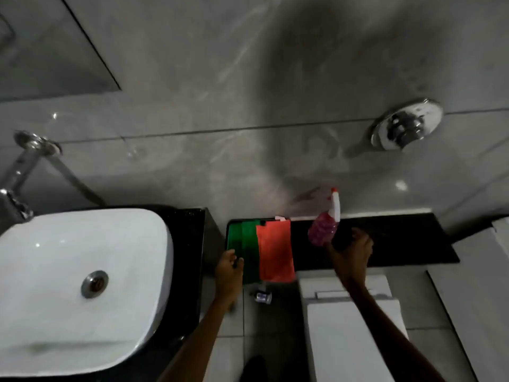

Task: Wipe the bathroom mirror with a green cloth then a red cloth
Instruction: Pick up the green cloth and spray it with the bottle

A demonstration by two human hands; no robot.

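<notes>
A green cloth [246, 244] and a red cloth [275, 249] hang side by side over the front of a black ledge [399, 238], the red one overlapping the green one's right edge. My left hand [228, 268] is at the green cloth's lower left edge, thumb touching it; the cloth hangs flat and I cannot tell whether it is gripped. My right hand [352, 252] is on the ledge, closed around the base of a tilted spray bottle [322, 230] with pink liquid and a white nozzle. A corner of the mirror [55, 51] shows at the upper left.
A white basin [68, 271] on a black counter sits at the left, with a chrome tap [16, 199] behind it. A white toilet cistern [349, 312] stands below the ledge. A chrome flush plate [407, 128] is on the grey tiled wall. A small fitting [263, 296] sits below the cloths.
</notes>
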